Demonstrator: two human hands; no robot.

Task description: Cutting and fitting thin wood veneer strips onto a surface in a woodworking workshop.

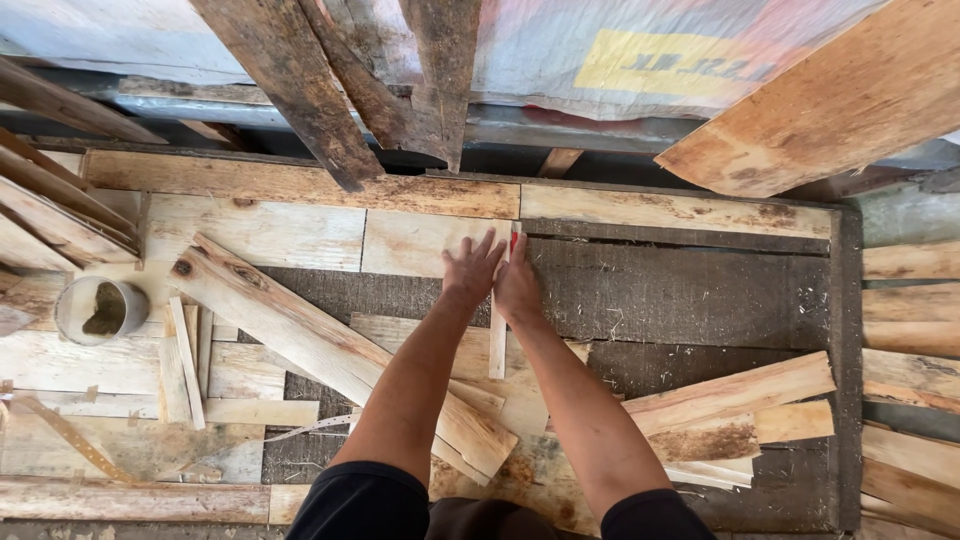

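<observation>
From my feed I look straight down at a rough wooden worktop (300, 185) made of pale and dark planks. My left hand (472, 268) lies flat with its fingers spread, released, pressing down on a pale square board (415, 243) set into the surface. My right hand (518, 285) sits just beside it, closed around a small red-tipped pencil-like tool (515, 239), whose tip pokes out above the fingers. Between the two hands runs a thin pale wooden strip (497, 345), standing lengthwise away from me, with its far end under the hands; the right hand touches it, and the tool's tip meets the surface at its far end.

To the left, a long pale plank with a dark knot (300, 335) lies diagonally across the worktop, reaching under my left forearm. Further left stands a round grey cup holding dark residue (100, 310), with a few short narrow slats (185, 365) beside it. On the right, several short weathered offcuts (730, 410) are stacked loosely. Dark old boards (300, 80) lean against the wall at the far edge.
</observation>
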